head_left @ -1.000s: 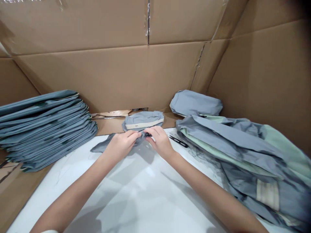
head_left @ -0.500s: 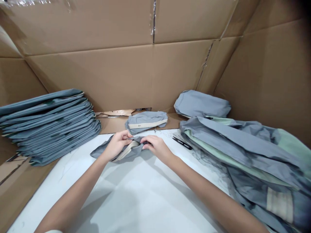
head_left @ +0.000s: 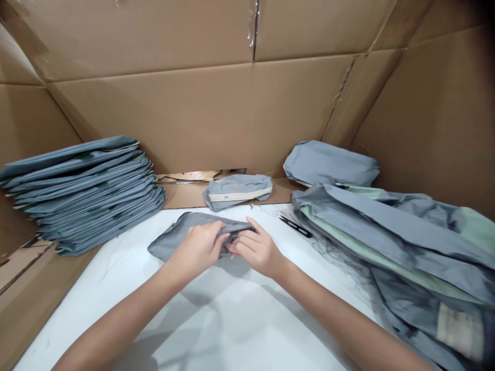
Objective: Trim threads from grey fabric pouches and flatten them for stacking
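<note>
A grey fabric piece (head_left: 170, 238) lies on the white table between my hands, its left part spread out flat. My left hand (head_left: 204, 242) grips its near edge between thumb and fingers. My right hand (head_left: 257, 246) pinches the gathered right end, with the index finger stretched over the top. The bunched cloth between the fingertips is partly hidden. Just behind lies a small grey pouch (head_left: 240, 190) with a cream zipper strip. Black thread snips (head_left: 296, 226) lie to the right of my right hand.
A tall stack of folded blue-grey fabric pieces (head_left: 88, 196) stands at the left. Grey and pale green fabric pieces (head_left: 386, 226) are heaped at the right, with a rounded grey pouch (head_left: 330, 164) behind them. Cardboard walls (head_left: 154, 118) enclose the white table (head_left: 240, 330). Loose threads lie near the heap.
The fabric piece has been turned so its cream strip no longer shows and more grey cloth lies spread at the left. Both hands have moved slightly right in the picture, and the view has shifted.
</note>
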The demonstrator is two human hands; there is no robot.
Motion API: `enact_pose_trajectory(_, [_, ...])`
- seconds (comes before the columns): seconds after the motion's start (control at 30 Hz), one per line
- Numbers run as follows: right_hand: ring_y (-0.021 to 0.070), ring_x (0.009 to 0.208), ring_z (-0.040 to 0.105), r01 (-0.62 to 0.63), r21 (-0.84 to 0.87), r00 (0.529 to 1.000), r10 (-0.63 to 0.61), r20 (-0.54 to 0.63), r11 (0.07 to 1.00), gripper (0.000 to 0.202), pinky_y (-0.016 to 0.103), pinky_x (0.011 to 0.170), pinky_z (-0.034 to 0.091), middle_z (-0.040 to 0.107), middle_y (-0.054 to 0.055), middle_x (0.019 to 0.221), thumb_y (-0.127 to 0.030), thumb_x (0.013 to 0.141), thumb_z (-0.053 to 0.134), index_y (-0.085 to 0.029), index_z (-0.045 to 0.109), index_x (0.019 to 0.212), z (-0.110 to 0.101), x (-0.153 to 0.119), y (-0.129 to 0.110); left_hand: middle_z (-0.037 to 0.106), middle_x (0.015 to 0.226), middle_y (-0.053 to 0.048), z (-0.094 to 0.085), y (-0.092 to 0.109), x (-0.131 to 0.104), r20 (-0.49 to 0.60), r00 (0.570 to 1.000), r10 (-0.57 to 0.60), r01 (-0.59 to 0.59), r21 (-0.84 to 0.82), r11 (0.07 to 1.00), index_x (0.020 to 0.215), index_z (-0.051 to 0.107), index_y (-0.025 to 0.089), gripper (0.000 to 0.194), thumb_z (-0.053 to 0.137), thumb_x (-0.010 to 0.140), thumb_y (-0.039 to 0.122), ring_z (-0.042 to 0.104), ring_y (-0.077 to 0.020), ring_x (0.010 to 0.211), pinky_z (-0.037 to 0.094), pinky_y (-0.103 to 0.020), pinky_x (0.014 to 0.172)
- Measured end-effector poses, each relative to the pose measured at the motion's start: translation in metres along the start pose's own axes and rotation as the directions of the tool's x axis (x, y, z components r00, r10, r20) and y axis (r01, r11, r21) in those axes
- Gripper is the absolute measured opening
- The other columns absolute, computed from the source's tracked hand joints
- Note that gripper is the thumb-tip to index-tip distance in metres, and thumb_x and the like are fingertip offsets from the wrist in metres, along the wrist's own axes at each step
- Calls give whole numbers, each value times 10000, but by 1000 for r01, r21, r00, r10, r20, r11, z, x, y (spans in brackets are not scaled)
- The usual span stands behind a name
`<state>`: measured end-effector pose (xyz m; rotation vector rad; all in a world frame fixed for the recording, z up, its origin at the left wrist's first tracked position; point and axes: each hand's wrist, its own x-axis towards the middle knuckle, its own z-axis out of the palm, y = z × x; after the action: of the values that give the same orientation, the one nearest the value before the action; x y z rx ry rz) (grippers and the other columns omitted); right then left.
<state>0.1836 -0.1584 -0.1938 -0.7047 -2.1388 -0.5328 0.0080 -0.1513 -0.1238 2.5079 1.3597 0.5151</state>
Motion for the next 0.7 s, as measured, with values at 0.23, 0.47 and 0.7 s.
enact_pose_trajectory(0.23, [20,593,456,128,-157,983,-145,-108,979,67,236,585,302,641,-55,726,-201,783,545,-223,535,721,-12,-2,-16,462,535,21,6,-46,42,21,967,-253,226,-521,823,609,483,141,208,497,723,315,396,-83,513,267,-194,519])
enact_pose_trajectory(0.47, [24,645,464,110,-86,994,-110,3,990,60,255,723,354,659,-41,866,-183,795,524,-224,567,787,-8,-16,-3,400,531,38,12,-45,45,-54,984,-169,115,-532,839,646,432,148,257,398,799,352,355,-64,488,268,-187,508])
enact_pose_trajectory(0.7, [46,612,460,8,88,985,-23,172,996,159,202,565,289,568,-10,629,-272,818,480,-210,597,907,-17,-46,7,589,628,-2,39,-26,6,-91,834,545,-516,227,826,878,515,166,173,343,873,179,537,-105,546,306,-221,492])
